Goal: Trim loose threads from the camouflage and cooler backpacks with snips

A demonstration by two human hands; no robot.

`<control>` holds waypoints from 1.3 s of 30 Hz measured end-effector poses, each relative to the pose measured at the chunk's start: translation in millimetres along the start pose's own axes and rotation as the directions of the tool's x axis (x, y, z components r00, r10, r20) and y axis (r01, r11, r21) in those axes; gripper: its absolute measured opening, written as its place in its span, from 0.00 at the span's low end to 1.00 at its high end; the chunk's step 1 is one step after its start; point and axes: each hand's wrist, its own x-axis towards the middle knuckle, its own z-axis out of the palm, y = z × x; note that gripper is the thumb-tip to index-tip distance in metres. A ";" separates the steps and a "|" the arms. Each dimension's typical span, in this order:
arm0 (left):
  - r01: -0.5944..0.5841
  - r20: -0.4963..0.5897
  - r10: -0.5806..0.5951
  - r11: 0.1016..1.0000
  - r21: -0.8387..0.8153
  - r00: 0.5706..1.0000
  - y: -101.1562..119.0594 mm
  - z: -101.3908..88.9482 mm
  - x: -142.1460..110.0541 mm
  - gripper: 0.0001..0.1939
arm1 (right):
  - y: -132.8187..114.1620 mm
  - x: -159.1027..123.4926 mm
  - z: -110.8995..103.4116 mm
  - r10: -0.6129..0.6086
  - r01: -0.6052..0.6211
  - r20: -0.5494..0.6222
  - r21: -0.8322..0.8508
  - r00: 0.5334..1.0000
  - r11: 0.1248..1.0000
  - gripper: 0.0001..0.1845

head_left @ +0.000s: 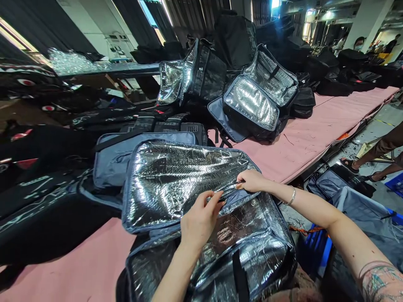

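Note:
In front of me an insulated backpack lies open, its silver foil lining facing up on the raised lid panel. My right hand is closed in a pinch on the dark edge of an opening in that lining, near the panel's right end. Just left of it, my left hand has thumb and fingers bent together at the same edge, where grey-blue fabric shows through. Below both hands is the bag's foil-lined main compartment, crossed by a black strap.
Two more open foil-lined bags stand farther along the pink-covered table. Black printed bags are heaped on the left. A blue crate holding grey fabric stands on the floor at right, near a person's legs.

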 end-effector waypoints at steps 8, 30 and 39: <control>0.195 0.005 -0.195 0.976 -0.102 0.981 -10.1 2.0 6.1 0.15 | 4.3 -13.1 4.2 -0.050 0.050 -0.040 0.006 0.998 0.999 0.05; 0.434 0.523 -0.140 0.750 -0.498 0.841 -15.1 0.4 23.8 0.16 | 5.6 -29.2 13.1 -0.128 0.137 -0.151 0.049 0.980 0.989 0.17; 0.381 0.550 -0.050 0.773 -0.508 0.834 -11.2 -5.6 28.6 0.16 | 6.4 -32.3 14.5 -0.130 0.156 -0.215 0.110 0.968 0.982 0.13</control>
